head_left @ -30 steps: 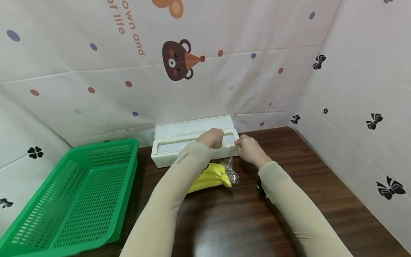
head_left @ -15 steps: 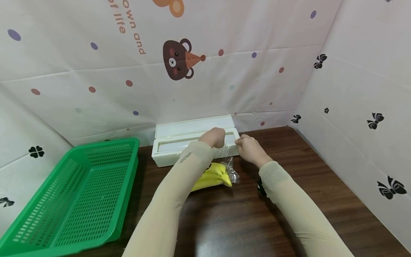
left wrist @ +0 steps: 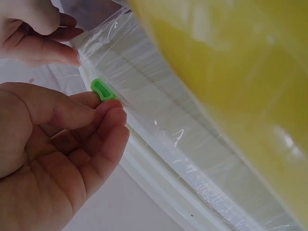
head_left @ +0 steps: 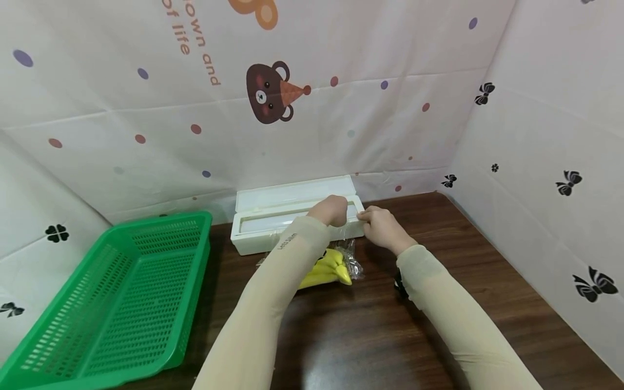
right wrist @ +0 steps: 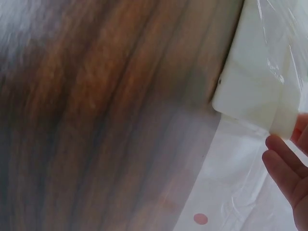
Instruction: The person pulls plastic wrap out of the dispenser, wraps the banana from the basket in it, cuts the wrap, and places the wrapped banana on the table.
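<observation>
A white cling film dispenser box [head_left: 251, 245] stands by the back wall with its lid raised. My left hand [head_left: 331, 210] is over the box's front edge, right of its middle. In the left wrist view its thumb and fingertips pinch a small green slide cutter [left wrist: 102, 91] on that edge. My right hand [head_left: 383, 227] holds the box's right end corner between thumb and fingers. Clear cling film [left wrist: 127, 53] stretches from the box down over a yellow bunch of bananas [head_left: 324, 272] lying in front of it. My left forearm hides part of the bananas.
A green plastic basket [head_left: 181, 319] sits on the left of the dark wooden table [head_left: 370, 346]. Patterned white sheets [head_left: 390, 130] enclose the back and sides. Crumpled film [head_left: 352, 262] lies by the banana stem end.
My left hand has slid a little to the right along the box's front edge, closer to my right hand. My right hand stays on the box's end.
</observation>
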`<state>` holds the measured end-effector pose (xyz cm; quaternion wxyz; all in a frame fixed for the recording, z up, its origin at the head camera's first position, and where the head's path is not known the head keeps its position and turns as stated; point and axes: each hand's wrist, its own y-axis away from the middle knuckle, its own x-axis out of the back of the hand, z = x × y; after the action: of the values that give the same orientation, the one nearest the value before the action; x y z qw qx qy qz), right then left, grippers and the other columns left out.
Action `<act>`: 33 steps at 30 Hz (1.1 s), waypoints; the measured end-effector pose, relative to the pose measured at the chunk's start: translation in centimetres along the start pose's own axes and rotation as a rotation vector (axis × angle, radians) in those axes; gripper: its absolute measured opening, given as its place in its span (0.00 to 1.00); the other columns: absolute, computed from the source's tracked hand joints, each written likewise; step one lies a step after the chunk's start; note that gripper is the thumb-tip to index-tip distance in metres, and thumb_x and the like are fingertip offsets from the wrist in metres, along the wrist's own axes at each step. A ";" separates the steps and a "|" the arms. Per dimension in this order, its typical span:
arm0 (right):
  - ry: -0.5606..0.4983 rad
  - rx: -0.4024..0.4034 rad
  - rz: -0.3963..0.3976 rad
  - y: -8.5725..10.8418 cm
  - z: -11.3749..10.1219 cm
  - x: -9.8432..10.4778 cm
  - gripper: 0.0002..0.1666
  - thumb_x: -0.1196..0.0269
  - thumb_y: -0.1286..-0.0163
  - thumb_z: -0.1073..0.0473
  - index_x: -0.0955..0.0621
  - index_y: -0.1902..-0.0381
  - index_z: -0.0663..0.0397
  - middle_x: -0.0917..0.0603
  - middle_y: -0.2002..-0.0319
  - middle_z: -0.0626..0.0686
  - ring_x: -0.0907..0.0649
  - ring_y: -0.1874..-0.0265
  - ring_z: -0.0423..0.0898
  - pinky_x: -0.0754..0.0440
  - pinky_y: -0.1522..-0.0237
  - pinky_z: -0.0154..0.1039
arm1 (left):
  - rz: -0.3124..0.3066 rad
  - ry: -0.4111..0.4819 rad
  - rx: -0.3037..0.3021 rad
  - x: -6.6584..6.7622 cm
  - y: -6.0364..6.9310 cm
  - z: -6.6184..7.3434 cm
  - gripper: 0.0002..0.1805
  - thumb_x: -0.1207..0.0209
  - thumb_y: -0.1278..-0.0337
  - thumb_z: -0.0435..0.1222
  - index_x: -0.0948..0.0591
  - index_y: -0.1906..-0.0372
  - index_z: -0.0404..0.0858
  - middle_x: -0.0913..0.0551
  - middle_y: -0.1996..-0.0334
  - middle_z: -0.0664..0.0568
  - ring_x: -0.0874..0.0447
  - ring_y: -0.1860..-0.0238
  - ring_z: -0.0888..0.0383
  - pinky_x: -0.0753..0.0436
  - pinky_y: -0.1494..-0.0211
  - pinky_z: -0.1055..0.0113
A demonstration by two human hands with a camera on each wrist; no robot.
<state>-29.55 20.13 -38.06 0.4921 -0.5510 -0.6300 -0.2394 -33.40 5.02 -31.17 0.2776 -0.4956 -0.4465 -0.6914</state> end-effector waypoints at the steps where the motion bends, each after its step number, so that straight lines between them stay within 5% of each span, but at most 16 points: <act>1: -0.007 0.001 -0.010 0.0 0.1 0.1 0.21 0.49 0.34 0.66 0.22 0.45 0.64 0.21 0.45 0.61 0.18 0.53 0.54 0.21 0.58 0.45 | 0.002 0.000 0.002 0.0 0.0 0.0 0.11 0.55 0.36 0.27 0.26 0.72 0.40 0.32 0.78 0.53 0.40 0.81 0.62 0.32 0.76 0.72; 5: -0.045 -0.005 -0.073 0.0 0.4 0.8 0.22 0.49 0.34 0.65 0.22 0.44 0.63 0.22 0.42 0.61 0.24 0.81 0.46 0.25 0.70 0.40 | 0.022 0.031 0.008 -0.1 0.5 0.2 0.10 0.54 0.37 0.27 0.22 0.63 0.37 0.23 0.68 0.49 0.31 0.75 0.60 0.25 0.69 0.70; 8: -0.077 -0.015 -0.121 0.0 0.7 1.2 0.23 0.51 0.34 0.65 0.24 0.42 0.63 0.25 0.40 0.61 0.43 0.91 0.40 0.34 0.79 0.36 | 0.030 0.047 0.017 0.0 0.7 0.3 0.11 0.54 0.38 0.26 0.21 0.58 0.36 0.20 0.58 0.47 0.26 0.67 0.58 0.22 0.62 0.68; 18: -0.124 -0.017 -0.171 0.5 1.1 1.3 0.25 0.52 0.34 0.65 0.26 0.39 0.61 0.31 0.34 0.59 0.45 0.93 0.40 0.39 0.86 0.33 | 0.051 0.046 0.023 -0.3 0.7 0.6 0.10 0.53 0.39 0.26 0.21 0.64 0.38 0.20 0.58 0.48 0.25 0.66 0.57 0.22 0.62 0.67; 25: -0.109 0.001 -0.127 1.0 1.3 0.9 0.25 0.50 0.35 0.65 0.26 0.40 0.62 0.30 0.35 0.60 0.45 0.92 0.39 0.37 0.86 0.34 | 0.053 0.066 0.016 -0.6 0.7 1.0 0.14 0.53 0.38 0.27 0.21 0.52 0.37 0.20 0.52 0.48 0.24 0.62 0.57 0.22 0.59 0.66; 33: -0.087 0.010 -0.105 1.0 1.2 0.8 0.26 0.49 0.35 0.65 0.27 0.39 0.63 0.30 0.35 0.62 0.43 0.92 0.39 0.35 0.83 0.35 | 0.067 0.065 0.021 -0.4 0.4 1.4 0.09 0.52 0.39 0.28 0.21 0.65 0.39 0.20 0.61 0.49 0.27 0.68 0.58 0.26 0.66 0.68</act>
<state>-28.96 21.85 -38.08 0.4538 -0.5244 -0.6802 -0.2374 -32.29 6.11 -31.25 0.3202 -0.4848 -0.4277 -0.6924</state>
